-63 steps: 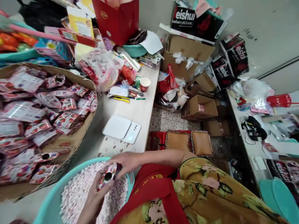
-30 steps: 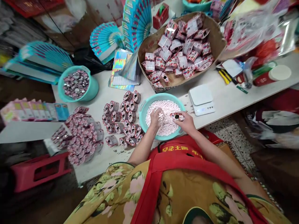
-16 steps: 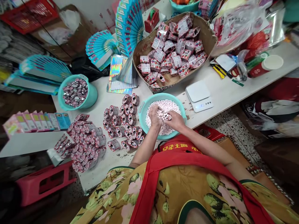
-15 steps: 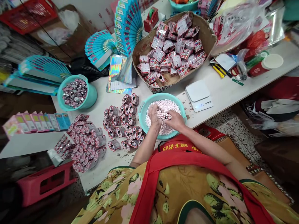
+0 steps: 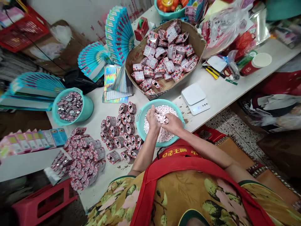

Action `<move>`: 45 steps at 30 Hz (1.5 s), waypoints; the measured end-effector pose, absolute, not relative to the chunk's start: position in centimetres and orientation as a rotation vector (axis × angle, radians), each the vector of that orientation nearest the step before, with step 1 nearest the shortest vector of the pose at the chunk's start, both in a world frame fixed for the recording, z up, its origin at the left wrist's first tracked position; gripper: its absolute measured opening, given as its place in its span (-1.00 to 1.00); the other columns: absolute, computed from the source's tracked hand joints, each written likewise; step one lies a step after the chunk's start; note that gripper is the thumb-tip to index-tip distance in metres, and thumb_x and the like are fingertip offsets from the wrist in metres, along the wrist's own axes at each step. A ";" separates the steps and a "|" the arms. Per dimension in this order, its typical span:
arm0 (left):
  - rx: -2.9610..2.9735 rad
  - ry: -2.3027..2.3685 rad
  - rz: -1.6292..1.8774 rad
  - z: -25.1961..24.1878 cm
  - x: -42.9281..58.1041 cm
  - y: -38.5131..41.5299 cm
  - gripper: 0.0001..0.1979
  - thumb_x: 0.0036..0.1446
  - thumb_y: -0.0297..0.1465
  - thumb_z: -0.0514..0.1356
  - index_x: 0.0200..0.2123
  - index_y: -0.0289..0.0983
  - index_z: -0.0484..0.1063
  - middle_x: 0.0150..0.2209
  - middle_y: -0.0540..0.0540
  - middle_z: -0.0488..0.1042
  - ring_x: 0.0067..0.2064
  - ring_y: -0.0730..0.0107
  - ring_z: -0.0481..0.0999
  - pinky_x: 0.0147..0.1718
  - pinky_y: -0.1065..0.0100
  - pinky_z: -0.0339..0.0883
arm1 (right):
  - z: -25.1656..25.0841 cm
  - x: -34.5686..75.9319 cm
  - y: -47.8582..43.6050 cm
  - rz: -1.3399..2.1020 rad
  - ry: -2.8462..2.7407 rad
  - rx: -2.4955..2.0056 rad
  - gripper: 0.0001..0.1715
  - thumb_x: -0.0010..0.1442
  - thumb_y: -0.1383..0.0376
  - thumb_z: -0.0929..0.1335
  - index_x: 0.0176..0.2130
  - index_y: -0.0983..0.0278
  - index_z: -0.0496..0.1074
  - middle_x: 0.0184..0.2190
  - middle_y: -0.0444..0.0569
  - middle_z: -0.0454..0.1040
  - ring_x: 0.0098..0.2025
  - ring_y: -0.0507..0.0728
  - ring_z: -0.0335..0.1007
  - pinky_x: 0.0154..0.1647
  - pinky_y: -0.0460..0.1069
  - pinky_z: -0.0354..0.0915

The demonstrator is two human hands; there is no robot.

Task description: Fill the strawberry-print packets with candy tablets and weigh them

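A teal basin (image 5: 140,118) full of small pink-white candies (image 5: 164,135) sits at the table's near edge. Both my hands meet over it. My left hand (image 5: 152,120) is cupped around a handful of candies. My right hand (image 5: 173,123) grips a small round candy tin (image 5: 166,120), mostly hidden by the fingers, pressed against my left hand. Left of the basin, filled tins (image 5: 119,128) lie in rows on the table.
A cardboard box (image 5: 134,56) of wrapped tins stands behind the basin. A white scale (image 5: 195,98) is to its right. A teal bucket of lids (image 5: 70,107), a heap of tins (image 5: 82,157), fanned teal boxes (image 5: 117,34) and a red cup (image 5: 255,63) surround them.
My hands, apart a second ago, have come together over the basin, the tin now against the hand with the candies. The view has swung from the right side of the room to the table.
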State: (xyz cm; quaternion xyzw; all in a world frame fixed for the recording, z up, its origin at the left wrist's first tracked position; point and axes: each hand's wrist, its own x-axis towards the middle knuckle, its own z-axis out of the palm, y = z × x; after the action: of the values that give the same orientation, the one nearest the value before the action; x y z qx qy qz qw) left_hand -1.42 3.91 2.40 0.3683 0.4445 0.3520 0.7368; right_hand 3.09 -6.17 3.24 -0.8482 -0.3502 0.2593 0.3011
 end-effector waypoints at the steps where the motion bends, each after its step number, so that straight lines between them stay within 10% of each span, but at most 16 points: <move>1: 0.813 0.975 0.778 2.5 -1.3 3.9 -0.53 -0.02 -0.02 0.35 -0.48 -0.24 0.23 -0.58 0.13 0.26 -0.58 0.55 0.34 -0.54 0.44 0.23 | 3.3 3.2 -6.1 0.692 -0.937 -2.261 -0.63 0.03 0.17 0.46 -0.14 0.24 0.48 -0.17 -0.03 0.51 -0.16 0.17 0.42 -0.26 -0.03 0.23; 45: 0.905 0.797 0.728 6.2 0.7 3.9 -0.42 -0.09 0.09 0.37 -0.56 -0.27 0.24 -0.70 0.17 0.15 -0.74 0.66 0.15 -0.78 0.52 -0.06 | 4.6 5.3 -5.8 0.586 -0.846 -1.926 -0.70 -0.04 0.33 0.44 -0.22 0.22 0.47 -0.22 -0.07 0.51 -0.15 0.15 0.42 -0.09 0.03 0.30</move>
State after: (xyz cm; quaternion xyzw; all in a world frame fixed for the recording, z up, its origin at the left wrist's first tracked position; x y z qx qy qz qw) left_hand 0.69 3.87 6.20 0.4159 0.3663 0.3347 0.7621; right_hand 5.33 -5.84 4.61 -0.7827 -0.3439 0.2384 0.4608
